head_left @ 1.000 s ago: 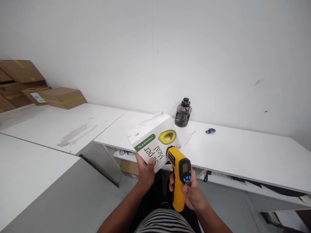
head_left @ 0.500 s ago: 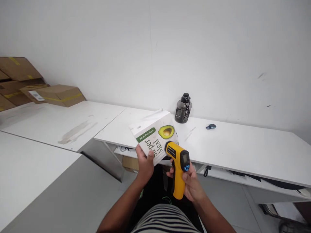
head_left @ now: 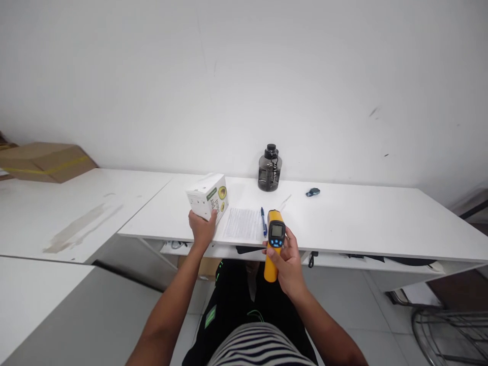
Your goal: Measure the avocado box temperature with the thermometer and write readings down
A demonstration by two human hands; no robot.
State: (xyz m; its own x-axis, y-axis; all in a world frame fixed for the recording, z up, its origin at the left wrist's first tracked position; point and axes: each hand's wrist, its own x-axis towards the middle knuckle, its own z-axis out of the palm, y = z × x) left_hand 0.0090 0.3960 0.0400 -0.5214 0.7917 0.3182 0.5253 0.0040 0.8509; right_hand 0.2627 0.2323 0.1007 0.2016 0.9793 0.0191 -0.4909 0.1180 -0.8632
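My left hand [head_left: 203, 229] grips the lower part of a white meal box [head_left: 204, 201] with a green label and avocado pictures. The box is upright at the left of the desk, but I cannot tell whether it touches the surface. In my right hand [head_left: 287, 259] is a yellow and black infrared thermometer [head_left: 275, 244], held by its handle, its screen and blue buttons facing me. Between the hands, a printed sheet of paper [head_left: 243, 223] lies on the desk, with a blue pen [head_left: 264, 222] along its right edge.
A dark water jug [head_left: 270, 169] stands against the wall on the white desk [head_left: 362, 218]. To its right lies a small dark teal object [head_left: 313, 192]. Cardboard boxes [head_left: 49, 161] sit far left. A wire rack [head_left: 453, 330] stands on the floor at lower right.
The meal box has moved left and away from me, to the desk, uncovering the paper and pen. The thermometer has turned to point forward, apart from the box. The view has shifted right.
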